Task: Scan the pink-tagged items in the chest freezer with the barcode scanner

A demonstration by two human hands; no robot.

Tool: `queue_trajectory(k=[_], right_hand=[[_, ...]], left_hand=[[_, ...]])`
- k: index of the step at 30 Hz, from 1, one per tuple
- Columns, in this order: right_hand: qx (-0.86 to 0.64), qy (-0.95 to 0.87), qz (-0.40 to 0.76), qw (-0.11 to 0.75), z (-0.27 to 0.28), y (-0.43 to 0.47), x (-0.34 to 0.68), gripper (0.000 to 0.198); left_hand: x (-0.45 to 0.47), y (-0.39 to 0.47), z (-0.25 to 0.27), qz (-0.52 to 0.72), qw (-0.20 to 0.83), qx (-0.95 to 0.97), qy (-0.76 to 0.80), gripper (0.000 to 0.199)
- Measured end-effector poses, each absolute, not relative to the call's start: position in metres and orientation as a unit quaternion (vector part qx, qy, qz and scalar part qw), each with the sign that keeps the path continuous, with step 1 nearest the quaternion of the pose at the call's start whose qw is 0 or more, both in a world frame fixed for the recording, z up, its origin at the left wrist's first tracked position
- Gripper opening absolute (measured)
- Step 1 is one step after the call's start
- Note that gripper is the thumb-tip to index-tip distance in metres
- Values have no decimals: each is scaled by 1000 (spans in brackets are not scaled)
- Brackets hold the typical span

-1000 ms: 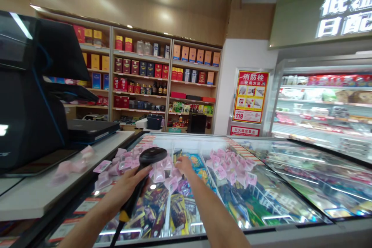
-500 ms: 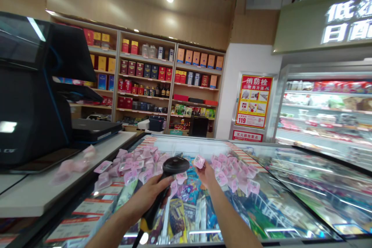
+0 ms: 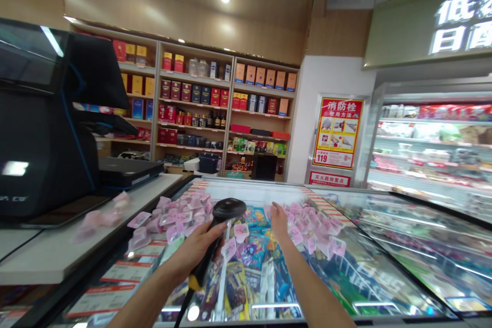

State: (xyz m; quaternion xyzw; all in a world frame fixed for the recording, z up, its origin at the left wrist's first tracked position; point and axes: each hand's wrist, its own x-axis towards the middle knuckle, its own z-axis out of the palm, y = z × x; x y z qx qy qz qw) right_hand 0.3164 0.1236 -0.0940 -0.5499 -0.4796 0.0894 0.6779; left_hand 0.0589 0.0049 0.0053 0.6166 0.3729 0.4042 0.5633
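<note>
My left hand is wrapped round the handle of a black barcode scanner with a yellow band low on its grip. The scanner head points away to the right over the freezer's glass top. My right hand pinches a small pink plastic cup, mostly hidden behind the fingers. Left of the scanner lies a heap of pink cups with white barcode labels. Another heap of pink cups lies right of my right hand. Two loose labelled cups lie between my hands.
Beneath the glass top are colourful frozen packets. A white counter at left bears a black checkout terminal and several pink cups. Shelves of boxes stand behind. At right is a lit refrigerated display.
My right hand has moved slightly right, toward the right heap, and turned, so the cup's label no longer shows. The scanner has shifted slightly left and up.
</note>
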Motion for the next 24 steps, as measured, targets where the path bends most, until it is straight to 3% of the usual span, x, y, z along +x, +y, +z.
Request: queue_trajectory(k=[3, 6, 10, 13, 17, 24], right_hand=[[-654, -569, -96, 489, -95, 114, 321, 30], [-710, -600, -193, 314, -98, 103, 326, 28], [-736, -597, -243, 206, -95, 93, 337, 29], [-751, -581, -249, 195, -89, 88, 344, 29], [-733, -588, -239, 244, -83, 85, 328, 33], [-612, -711, 44, 342, -104, 94, 263, 68]], left_hand=[[57, 10, 4, 419, 548, 611, 389, 29], [56, 16, -1, 427, 539, 603, 406, 30], [55, 22, -6, 433, 537, 587, 424, 31], [48, 24, -10, 435, 525, 584, 441, 32], [36, 25, -14, 438, 515, 583, 450, 32], [32, 15, -10, 433, 523, 578, 452, 31]])
